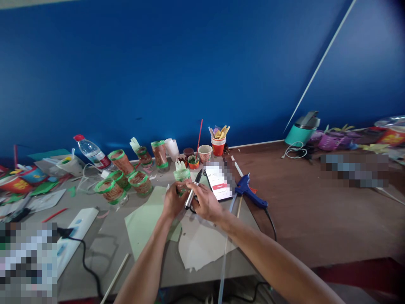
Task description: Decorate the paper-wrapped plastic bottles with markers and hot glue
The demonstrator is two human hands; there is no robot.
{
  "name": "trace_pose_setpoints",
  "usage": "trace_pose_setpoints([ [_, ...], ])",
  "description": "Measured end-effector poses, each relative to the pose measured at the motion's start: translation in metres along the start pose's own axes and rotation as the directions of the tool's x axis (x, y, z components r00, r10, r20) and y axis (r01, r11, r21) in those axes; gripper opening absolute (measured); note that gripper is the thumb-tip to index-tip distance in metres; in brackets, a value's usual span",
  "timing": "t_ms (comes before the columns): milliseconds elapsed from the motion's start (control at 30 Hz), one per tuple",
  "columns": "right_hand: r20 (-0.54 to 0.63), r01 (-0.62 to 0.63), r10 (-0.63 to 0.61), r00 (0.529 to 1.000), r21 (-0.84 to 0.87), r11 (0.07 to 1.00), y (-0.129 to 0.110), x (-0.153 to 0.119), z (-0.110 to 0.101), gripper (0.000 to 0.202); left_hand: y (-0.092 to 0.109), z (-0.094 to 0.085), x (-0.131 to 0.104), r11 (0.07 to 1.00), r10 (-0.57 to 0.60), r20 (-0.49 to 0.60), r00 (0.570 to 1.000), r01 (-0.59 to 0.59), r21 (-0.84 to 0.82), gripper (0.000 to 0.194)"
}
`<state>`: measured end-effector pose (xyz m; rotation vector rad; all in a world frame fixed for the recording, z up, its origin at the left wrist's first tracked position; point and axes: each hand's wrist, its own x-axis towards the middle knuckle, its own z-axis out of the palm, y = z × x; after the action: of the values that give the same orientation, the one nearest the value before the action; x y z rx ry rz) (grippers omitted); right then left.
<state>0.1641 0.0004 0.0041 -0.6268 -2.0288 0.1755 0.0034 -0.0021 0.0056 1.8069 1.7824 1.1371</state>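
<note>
My left hand (173, 200) is closed around the side of a small brown cup with a green rim (182, 174), partly hidden by my fingers. Pale green finger-like paper strips stick up from that cup. Against the cup, from the other side, rest the fingers of my right hand (206, 202). A silver and black marker pen (193, 191) slants through my right hand, gripped between thumb and fingers. Below both hands lie a grey card sheet (202, 242) and a light green paper sheet (142, 221).
A phone (218, 181) and a blue glue gun (249, 191) lie right of my hands. Several green-rimmed brown cups (139, 183) stand to the left, near a bottle (91, 151). Behind are a red cup of sticks (218, 146) and a blue wall (190, 76).
</note>
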Motion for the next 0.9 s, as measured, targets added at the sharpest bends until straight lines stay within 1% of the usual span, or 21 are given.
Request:
trace_pose_setpoints([
  [200, 0.025, -0.025, 0.025, 0.999, 0.003, 1.000, -0.0007, 0.0001, -0.0011, 0.053, -0.0012, 0.0013, 0.0003, 1.000, -0.014, -0.005, 1.000, 0.014, 0.027, 0.027],
  [400, 0.025, -0.020, 0.020, 0.999, 0.002, 1.000, 0.0000, 0.0000, -0.0010, 0.053, -0.0020, 0.0024, 0.0002, 0.998, -0.039, -0.002, 0.999, 0.039, 0.048, 0.029],
  [567, 0.015, -0.020, 0.021, 1.000, -0.007, 1.000, 0.0001, -0.0008, -0.0006, 0.052, -0.0024, 0.0022, 0.0000, 0.999, -0.034, 0.003, 0.999, 0.034, 0.037, 0.029],
  [767, 0.036, -0.038, 0.037, 0.999, 0.015, 0.999, 0.0003, -0.0008, -0.0002, 0.054, -0.0007, 0.0010, 0.0000, 1.000, -0.019, 0.005, 1.000, 0.018, 0.016, 0.028],
  [900, 0.023, -0.029, 0.029, 0.999, 0.015, 0.999, 0.0005, -0.0007, 0.0000, 0.054, -0.0001, 0.0007, 0.0001, 1.000, -0.012, 0.007, 1.000, 0.012, 0.010, 0.027],
])
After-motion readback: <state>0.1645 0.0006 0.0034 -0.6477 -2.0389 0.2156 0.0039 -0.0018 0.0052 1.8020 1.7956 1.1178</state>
